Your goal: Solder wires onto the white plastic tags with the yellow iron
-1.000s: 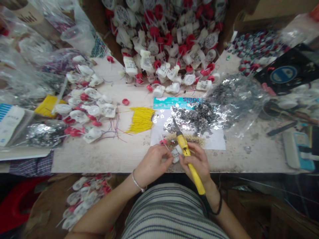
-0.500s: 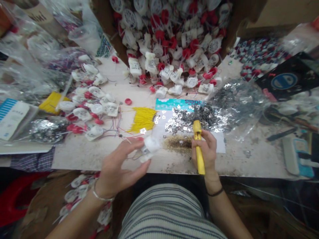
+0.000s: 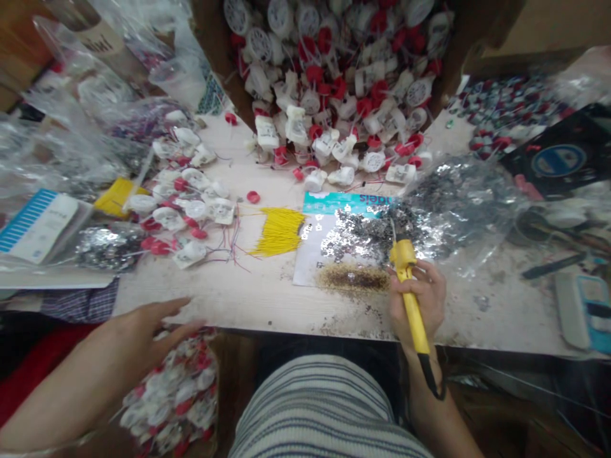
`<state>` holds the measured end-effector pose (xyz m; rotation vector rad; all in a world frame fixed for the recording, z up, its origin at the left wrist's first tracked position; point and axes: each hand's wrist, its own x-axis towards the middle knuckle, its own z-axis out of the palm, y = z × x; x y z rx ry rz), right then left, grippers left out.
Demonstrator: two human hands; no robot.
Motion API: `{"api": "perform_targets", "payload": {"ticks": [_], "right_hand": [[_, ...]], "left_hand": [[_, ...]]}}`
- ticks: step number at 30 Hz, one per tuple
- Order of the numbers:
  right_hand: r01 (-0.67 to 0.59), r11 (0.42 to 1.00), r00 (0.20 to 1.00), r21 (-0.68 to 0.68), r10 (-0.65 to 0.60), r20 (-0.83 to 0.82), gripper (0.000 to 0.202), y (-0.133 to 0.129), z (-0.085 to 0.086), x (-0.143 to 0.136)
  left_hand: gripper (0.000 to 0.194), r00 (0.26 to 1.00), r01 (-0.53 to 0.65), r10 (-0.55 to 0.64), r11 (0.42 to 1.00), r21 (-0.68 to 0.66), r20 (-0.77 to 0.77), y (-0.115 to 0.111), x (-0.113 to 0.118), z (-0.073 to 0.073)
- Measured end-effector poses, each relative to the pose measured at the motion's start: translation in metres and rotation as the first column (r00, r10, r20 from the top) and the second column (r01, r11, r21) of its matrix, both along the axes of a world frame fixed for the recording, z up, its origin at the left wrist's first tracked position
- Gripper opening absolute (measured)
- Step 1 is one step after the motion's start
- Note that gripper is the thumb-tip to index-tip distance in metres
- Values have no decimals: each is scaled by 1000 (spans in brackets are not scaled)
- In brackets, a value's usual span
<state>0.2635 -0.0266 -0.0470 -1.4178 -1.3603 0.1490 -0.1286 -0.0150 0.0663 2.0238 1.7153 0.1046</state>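
My left hand (image 3: 155, 327) is over the table's front edge at the left, its fingers apart and nothing between them. Just below it, a box of white and red parts (image 3: 174, 394) stands lower than the tabletop. My right hand (image 3: 420, 296) is wrapped round a yellow-handled tool (image 3: 411, 305), whose metal tip points away from me at a heap of small shiny metal pieces (image 3: 367, 232). Beside the tool, a brown-stained patch (image 3: 353, 277) marks the white sheet. A bundle of yellow wires (image 3: 281, 230) lies left of the metal pieces.
A large open box of white and red parts (image 3: 334, 83) faces me at the back. More such parts (image 3: 186, 203) lie at the left, near plastic bags (image 3: 95, 95). A clear bag of metal pieces (image 3: 463, 197) and a black bag (image 3: 558, 156) are at the right.
My left hand has moved left and towards me, over the lower box, and the white part it held is out of it. My right hand and the yellow tool have shifted slightly right.
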Motion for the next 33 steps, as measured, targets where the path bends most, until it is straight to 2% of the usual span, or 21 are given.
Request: {"api": "perform_targets", "payload": {"ticks": [2,5,6,7,9,11,13,15,18,20,22,25,27,28,30,31,33], "right_hand": [[-35,999,999,4,35,-2,18,-3,-2,-4],[-93,995,996,25,93,-8,20,-8,-2,-13],[-108,994,994,27,108,-1,20,-10,-1,-15],[-119,992,993,28,119,5,20,-12,0,-18],[-122,992,993,30,121,8,20,-16,2,-21],[-100,995,995,25,100,8,21,-21,4,-21],[-73,997,997,15,73,5,21,-26,5,-19],[-54,999,998,1,54,-15,20,-31,5,-15],[-30,999,998,-17,29,-48,19,-35,5,-8],[-29,1000,998,-12,28,-54,20,-35,5,-4],[-58,998,997,6,58,-59,21,-32,2,-4],[-191,981,981,-21,191,-27,23,-24,-8,-10],[-304,948,953,-95,303,-18,27,-17,-14,-16],[-346,928,938,-140,345,-29,30,-14,-16,-20],[-395,895,918,-206,392,-56,35,-6,-17,-25],[-405,888,913,-219,403,-56,34,-3,-16,-27],[-412,884,909,-223,415,-36,27,2,-12,-28]], "left_hand": [[41,998,65,-65,998,-23,-17,23,35,-12],[36,971,241,-240,966,-96,16,75,98,-30],[32,959,283,-280,956,-76,48,95,118,-36],[28,955,290,-290,957,3,71,116,137,-42],[32,973,180,-207,956,231,99,155,168,-54],[43,987,68,-114,932,355,110,187,191,-66],[48,995,-1,-32,942,335,91,208,203,-77],[43,996,-13,-15,957,291,92,217,205,-80],[35,986,-16,-46,930,368,159,208,193,-66],[34,983,-40,-47,892,451,180,191,178,-43],[31,989,-35,-37,884,467,143,169,161,-13],[31,995,82,-95,914,398,14,134,140,26],[34,977,212,-208,948,239,-39,114,133,40],[36,959,282,-277,952,119,-64,105,133,42],[39,906,392,-407,910,-133,-117,90,138,36],[40,876,424,-460,877,-228,-142,83,144,30],[42,826,472,-539,822,-320,-166,74,160,10]]}}
